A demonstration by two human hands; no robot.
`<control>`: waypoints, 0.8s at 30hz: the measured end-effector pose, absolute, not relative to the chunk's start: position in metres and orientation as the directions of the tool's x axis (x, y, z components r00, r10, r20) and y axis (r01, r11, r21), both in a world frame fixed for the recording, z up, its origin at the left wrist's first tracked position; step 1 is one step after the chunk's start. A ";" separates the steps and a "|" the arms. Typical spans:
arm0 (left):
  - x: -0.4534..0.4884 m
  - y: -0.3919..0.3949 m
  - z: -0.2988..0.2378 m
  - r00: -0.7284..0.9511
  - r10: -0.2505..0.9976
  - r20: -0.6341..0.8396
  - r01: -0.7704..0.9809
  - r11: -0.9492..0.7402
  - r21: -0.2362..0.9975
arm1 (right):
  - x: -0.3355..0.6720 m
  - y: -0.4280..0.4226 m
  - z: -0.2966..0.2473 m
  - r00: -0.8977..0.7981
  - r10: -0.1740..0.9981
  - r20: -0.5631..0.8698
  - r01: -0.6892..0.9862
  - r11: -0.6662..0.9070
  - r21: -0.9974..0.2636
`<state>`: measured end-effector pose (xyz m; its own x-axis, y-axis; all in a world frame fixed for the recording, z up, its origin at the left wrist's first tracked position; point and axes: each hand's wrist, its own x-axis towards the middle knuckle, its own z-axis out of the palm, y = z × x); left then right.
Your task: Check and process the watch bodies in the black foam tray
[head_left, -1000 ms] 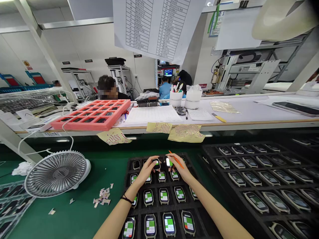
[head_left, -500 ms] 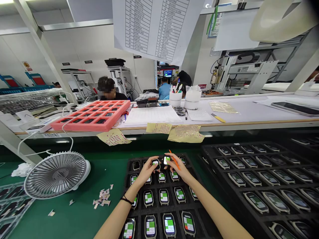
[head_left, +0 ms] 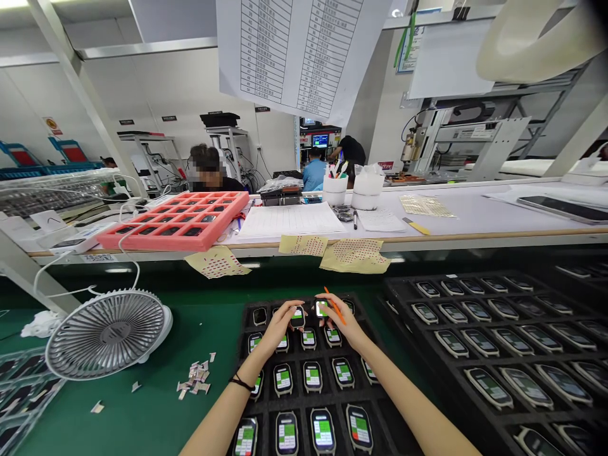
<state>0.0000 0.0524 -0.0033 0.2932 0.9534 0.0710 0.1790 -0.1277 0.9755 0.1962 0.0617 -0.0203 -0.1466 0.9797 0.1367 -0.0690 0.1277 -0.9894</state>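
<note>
My left hand grips a small black smartwatch with a green-lit screen, holding it low over the top of the tray. My right hand holds a second smartwatch, its screen lit, along with a thin orange stylus-like tool. Both watches sit close together between my hands. Rows of similar watches lie in the pockets of a black foam tray beneath my hands, and my fingers hide some of the top row.
A second black tray of watches lies to the right. On the green mat stand a white desk fan and scattered paper scraps. A red tray sits on the bench beyond, where a person works.
The watch in my left hand has dropped slightly toward the tray. The watch in my right hand has shifted a little left, then back right. The person across the bench has moved slightly right.
</note>
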 end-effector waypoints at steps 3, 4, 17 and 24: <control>0.001 0.052 -0.003 0.301 0.952 0.054 0.167 -0.109 0.980 | 0.197 0.062 -0.021 -0.137 0.981 0.134 -0.070 0.126 -0.990; 0.001 0.053 -0.004 0.309 0.950 0.045 0.155 -0.097 0.983 | 0.197 0.063 -0.021 -0.132 0.982 0.133 -0.069 0.125 -0.990; 0.001 0.056 -0.009 0.337 0.940 0.049 0.127 -0.097 0.987 | 0.198 0.062 -0.019 -0.081 0.990 0.113 -0.049 0.109 -0.993; -0.001 0.055 -0.009 0.296 0.953 0.072 0.182 -0.131 0.975 | 0.196 0.064 -0.018 -0.113 0.986 0.118 -0.046 0.114 -0.992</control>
<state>-0.0006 0.0551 -0.0090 0.2955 0.9526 0.0724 0.1824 -0.1306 0.9745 0.1963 0.0636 -0.0185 -0.1133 0.9865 0.1184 -0.0463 0.1138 -0.9924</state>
